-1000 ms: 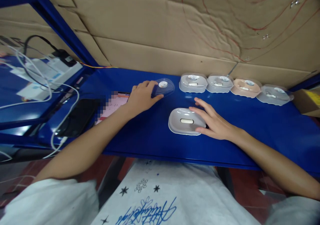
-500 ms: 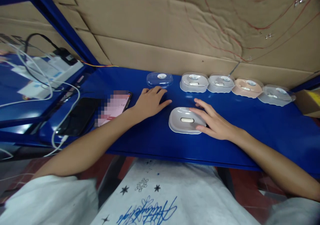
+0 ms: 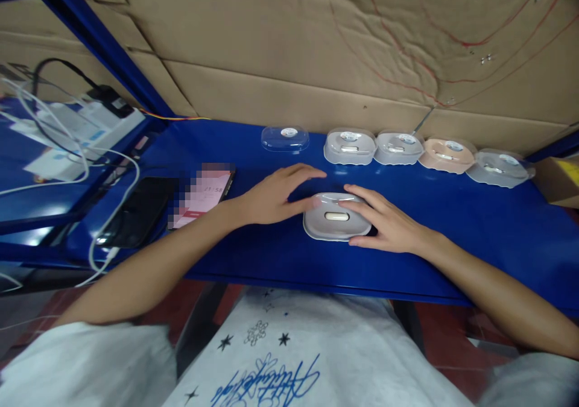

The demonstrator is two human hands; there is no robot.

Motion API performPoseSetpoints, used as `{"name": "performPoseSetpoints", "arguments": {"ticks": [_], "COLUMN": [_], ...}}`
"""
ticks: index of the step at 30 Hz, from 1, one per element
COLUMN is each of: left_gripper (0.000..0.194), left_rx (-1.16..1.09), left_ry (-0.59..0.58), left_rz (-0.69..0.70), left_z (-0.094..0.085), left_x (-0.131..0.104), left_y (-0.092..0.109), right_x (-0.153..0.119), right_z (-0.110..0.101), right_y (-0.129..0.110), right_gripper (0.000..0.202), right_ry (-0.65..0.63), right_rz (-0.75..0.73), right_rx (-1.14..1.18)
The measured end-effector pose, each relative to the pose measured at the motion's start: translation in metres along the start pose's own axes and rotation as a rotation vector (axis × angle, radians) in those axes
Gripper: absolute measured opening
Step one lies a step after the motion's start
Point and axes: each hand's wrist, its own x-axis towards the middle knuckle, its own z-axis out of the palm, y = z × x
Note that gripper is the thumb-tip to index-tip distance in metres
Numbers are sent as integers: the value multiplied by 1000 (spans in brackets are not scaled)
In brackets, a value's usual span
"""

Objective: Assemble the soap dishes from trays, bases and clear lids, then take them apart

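A grey oval dish (image 3: 319, 226), which looks like a soap dish, lies on the blue tabletop with a cream pill-shaped piece (image 3: 337, 216) in its middle. My left hand (image 3: 280, 196) is at its left side, fingers stretched out and thumb tip over the upper left rim. On the right, my right hand (image 3: 391, 223) straddles the dish with fingers spread, index finger over the far part and thumb by the near rim. Whether either hand presses on it, I cannot tell. A clear oval lid (image 3: 280, 141) with a round sticker lies farther back.
Several covered dishes stand along the back: two grey (image 3: 349, 154), a peach one (image 3: 446, 160), another grey one (image 3: 500, 175). To the left are a lit phone (image 3: 205, 193), a black phone (image 3: 140, 211) and a power strip (image 3: 99, 132) with cables. A cardboard box (image 3: 558, 181) sits far right.
My left hand has moved from beside the clear lid toward me and right, to the dish's left rim. My right hand has shifted slightly left around the dish, which stays in place.
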Motion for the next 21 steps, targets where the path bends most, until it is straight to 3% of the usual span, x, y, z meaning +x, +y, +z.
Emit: {"name": "performPoseSetpoints", "arguments": {"ticks": [3,5,9,21], "left_gripper": [95,106,103,106], "left_rx": [-41,-23,15,77], "left_ry": [-145,-182,-176,-184], "left_rz": [67,62,50,-9], "left_z": [5,12,24,32], "left_x": [-5,-7,-8,-5], "left_y": [6,8,5,10], "right_x": [0,1,1,0], "right_z": [1,1,2,0], "right_y": [0,1,3,7], "right_gripper": [78,77,67,50], "right_ry": [21,29,44,66], "right_rz": [-22,-46,-64,-121], "right_rx": [5,13,28,-46]}}
